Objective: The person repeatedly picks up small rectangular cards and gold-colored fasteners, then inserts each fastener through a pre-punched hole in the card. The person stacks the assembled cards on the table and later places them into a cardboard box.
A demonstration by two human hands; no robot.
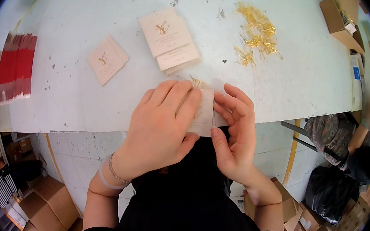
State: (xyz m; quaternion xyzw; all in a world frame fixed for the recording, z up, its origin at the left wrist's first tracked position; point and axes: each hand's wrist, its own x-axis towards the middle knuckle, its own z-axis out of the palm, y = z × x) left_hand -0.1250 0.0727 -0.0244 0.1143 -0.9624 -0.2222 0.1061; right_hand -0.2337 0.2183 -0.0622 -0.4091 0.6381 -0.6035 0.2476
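At the table's near edge I hold a small cream card (201, 119) with a gold emblem. My left hand (157, 124) closes on its left side, thumb at the lower edge and fingers covering part of its face. My right hand (236, 136) grips the right edge between a curved thumb and fingers. A bit of gold cord (197, 83) shows by my left fingertips; how it joins the card is hidden. Beyond my hands lies a stack of larger cream cards (165, 34) with gold emblems. A smaller pile of cream cards (106, 61) rests to its left.
Loose gold cords (260, 35) lie in a heap at the far right of the white table (92, 11). Red strips (16, 66) sit at the left. An open carton (337, 21) stands far right. People (342, 139) work at both sides, with cartons (49, 205) on the floor.
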